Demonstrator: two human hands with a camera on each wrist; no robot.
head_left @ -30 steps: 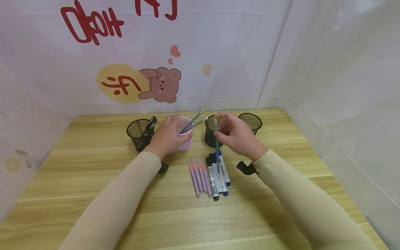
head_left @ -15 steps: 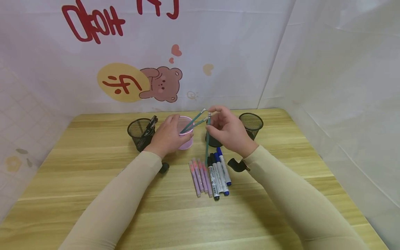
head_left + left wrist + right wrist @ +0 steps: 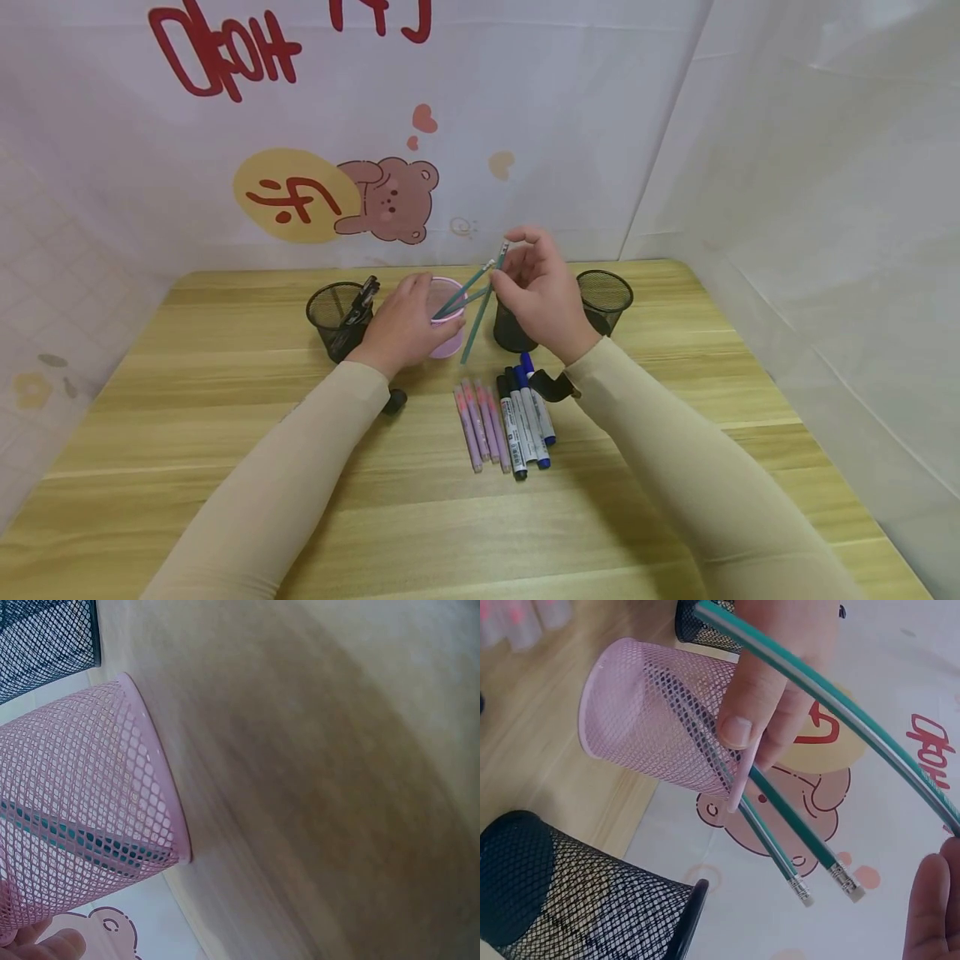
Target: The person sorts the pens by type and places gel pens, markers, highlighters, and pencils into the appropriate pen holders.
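In the head view my left hand [image 3: 405, 325] grips the pink mesh pen cup [image 3: 447, 343] at its rim, thumb over the near side. The right wrist view shows two green pencils [image 3: 802, 825] leaning inside this cup, eraser ends sticking out past the rim. My right hand [image 3: 542, 292] pinches a third green pencil [image 3: 476, 329] close to its eraser end. That pencil slants down to the left, its lower end in front of and to the right of the pink cup. In the left wrist view the cup's mesh wall [image 3: 75, 765] fills the left side.
A black mesh cup [image 3: 324, 329] with black pens [image 3: 363, 298] stands left. Another black mesh cup [image 3: 513, 333] is partly behind my right hand, and a third black mesh cup [image 3: 604, 292] stands right. Pale purple highlighters [image 3: 471, 429] and whiteboard markers [image 3: 517, 433] lie in front.
My right hand has moved left and slightly up with the pencil, whose lower end has swung left from over the markers toward the pink cup. The left hand still holds the cup.
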